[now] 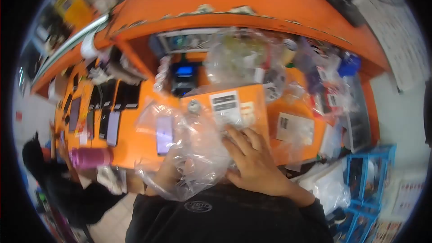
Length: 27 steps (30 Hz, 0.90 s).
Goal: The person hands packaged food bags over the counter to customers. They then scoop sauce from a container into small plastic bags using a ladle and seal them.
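The right hand (254,159) is reaching in from the worktop's front edge, palm down, wrist bent inward, its fingers pointing toward the back edge. Its fingers are spreading loosely with the thumb standing apart, the tips lying beside a clear plastic bag (204,153); contact is hard to make out. The bag is bulging over the middle of the worktop's (128,128) front edge, partly covering an orange panel (256,103) with a white label (226,107). The left hand (167,171) is angling up behind the bag, its fingers hidden, so its grip cannot be told. Blur is smearing the label's print.
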{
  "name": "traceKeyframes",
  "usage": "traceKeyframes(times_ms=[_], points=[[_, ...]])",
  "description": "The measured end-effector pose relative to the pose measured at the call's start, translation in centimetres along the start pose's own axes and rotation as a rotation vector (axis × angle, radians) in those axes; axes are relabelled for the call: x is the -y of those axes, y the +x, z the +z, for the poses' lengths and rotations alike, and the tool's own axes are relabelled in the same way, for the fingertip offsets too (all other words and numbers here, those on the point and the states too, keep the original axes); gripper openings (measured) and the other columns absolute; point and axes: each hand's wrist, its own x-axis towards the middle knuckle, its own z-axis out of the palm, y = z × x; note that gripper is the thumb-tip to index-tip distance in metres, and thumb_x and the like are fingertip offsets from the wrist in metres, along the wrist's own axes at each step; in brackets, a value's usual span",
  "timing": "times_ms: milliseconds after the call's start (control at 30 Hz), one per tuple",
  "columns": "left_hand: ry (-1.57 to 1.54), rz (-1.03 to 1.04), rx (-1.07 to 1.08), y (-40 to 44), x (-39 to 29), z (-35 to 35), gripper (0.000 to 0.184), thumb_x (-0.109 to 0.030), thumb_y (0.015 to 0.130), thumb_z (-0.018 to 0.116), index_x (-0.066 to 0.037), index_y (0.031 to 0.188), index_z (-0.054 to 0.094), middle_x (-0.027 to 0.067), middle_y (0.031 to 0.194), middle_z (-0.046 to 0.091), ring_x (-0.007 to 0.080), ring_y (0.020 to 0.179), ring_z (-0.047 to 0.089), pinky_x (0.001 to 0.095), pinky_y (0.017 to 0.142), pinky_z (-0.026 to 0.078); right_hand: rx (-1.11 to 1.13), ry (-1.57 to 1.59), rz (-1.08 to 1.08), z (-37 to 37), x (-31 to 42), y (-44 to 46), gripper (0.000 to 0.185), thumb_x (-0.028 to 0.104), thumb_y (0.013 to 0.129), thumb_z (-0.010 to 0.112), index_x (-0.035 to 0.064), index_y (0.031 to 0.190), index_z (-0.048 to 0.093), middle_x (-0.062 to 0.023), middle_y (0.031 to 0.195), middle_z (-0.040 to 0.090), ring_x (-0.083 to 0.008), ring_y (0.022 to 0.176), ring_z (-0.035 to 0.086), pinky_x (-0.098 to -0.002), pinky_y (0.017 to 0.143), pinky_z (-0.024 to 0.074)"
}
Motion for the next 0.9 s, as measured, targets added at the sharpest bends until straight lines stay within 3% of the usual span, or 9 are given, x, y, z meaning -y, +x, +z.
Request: traceKeyframes(times_ms=[133,200,367,467,567,633,733,867,900], points=[[-0.006,-0.188,0.036,1.4,3.0,0.0,0.057,-0.045,0.084,0.049,-0.006,0.124,0.041,0.0077,0.122,0.048,0.0200,0.108,0.048,0.0339,0.089,0.042,-0.337,-0.177,0.189,0.1,-2.7,-0.8,0.047,0.010,0.063,0.064,0.0028,0.108,0.053,-0.0171,0.130,0.035,-0.0362,0.116,0.031,-0.0455,0.099,0.0263],[0.006,-0.291,0.061,2.0,4.7,0.2,0.057,-0.045,0.084,0.049,-0.006,0.124,0.041,0.0077,0.122,0.048,0.0198,0.108,0.049,0.0336,0.088,0.042,-0.435,-0.161,0.268,-1.2,-5.3,-1.4,0.038,0.007,0.066,0.062,0.0009,0.103,0.054,-0.0188,0.118,0.046,-0.0315,0.109,0.043,-0.0418,0.094,0.0331],[0.150,-0.511,0.129,3.7,8.0,0.8,0.056,-0.045,0.084,0.049,-0.006,0.123,0.042,0.0077,0.121,0.048,0.0195,0.107,0.050,0.0328,0.088,0.043,-0.747,0.506,0.385,-4.4,-11.4,-4.3,0.028,0.018,0.076,0.055,-0.0034,0.094,0.055,-0.0148,0.086,0.060,-0.0237,0.081,0.058,-0.0346,0.073,0.0450],[0.657,-0.674,0.273,5.9,10.1,2.9,0.052,-0.042,0.086,0.048,-0.005,0.123,0.042,0.0089,0.117,0.051,0.0196,0.102,0.052,0.0312,0.084,0.044,-0.709,0.448,0.369,-3.8,-15.8,-6.4,0.028,0.010,0.075,0.048,-0.0053,0.097,0.056,-0.0190,0.084,0.060,-0.0357,0.079,0.057,-0.0401,0.078,0.0430],[1.496,-0.833,0.470,7.5,14.0,2.8,0.046,-0.035,0.091,0.046,-0.004,0.124,0.041,0.0115,0.108,0.055,0.0200,0.094,0.055,0.0284,0.078,0.046,-0.342,0.080,0.215,-3.8,-19.5,-8.5,0.037,0.009,0.074,0.049,-0.0034,0.108,0.052,-0.0219,0.099,0.058,-0.0342,0.091,0.056,-0.0401,0.081,0.0423],[1.192,-0.343,0.596,7.2,17.9,-1.8,0.044,-0.035,0.090,0.048,-0.001,0.118,0.044,0.0075,0.092,0.057,0.0159,0.081,0.057,0.0252,0.066,0.048,0.097,0.023,0.364,-3.5,-20.9,-10.2,0.044,0.008,0.073,0.051,-0.0013,0.116,0.047,-0.0217,0.111,0.054,-0.0319,0.103,0.052,-0.0402,0.086,0.0409],[1.138,-0.912,0.368,7.1,17.3,-2.0,0.049,-0.028,0.087,0.055,-0.005,0.124,0.031,0.0142,0.108,0.051,0.0177,0.075,0.060,0.0276,0.061,0.051,0.286,0.353,0.350,-5.7,-21.9,-11.4,0.050,0.003,0.073,0.051,-0.0005,0.122,0.041,-0.0185,0.119,0.051,-0.0280,0.111,0.048,-0.0371,0.092,0.0388],[1.119,-0.718,0.421,7.1,16.6,-2.0,0.049,-0.031,0.089,0.049,-0.004,0.124,0.027,0.0136,0.099,0.053,0.0187,0.075,0.060,0.0285,0.060,0.051,-0.212,0.740,0.439,-11.0,-27.3,-13.2,0.051,-0.005,0.074,0.048,0.0009,0.124,0.041,-0.0130,0.120,0.052,-0.0208,0.112,0.047,-0.0327,0.094,0.0373],[1.166,-0.862,0.427,7.4,15.8,-1.2,0.046,-0.033,0.090,0.048,-0.005,0.122,0.030,0.0121,0.096,0.054,0.0186,0.075,0.060,0.0276,0.060,0.050,-0.442,0.470,0.603,-11.7,-30.1,-13.5,0.050,-0.002,0.075,0.050,0.0013,0.124,0.042,-0.0134,0.119,0.052,-0.0222,0.110,0.048,-0.0334,0.094,0.0378]])
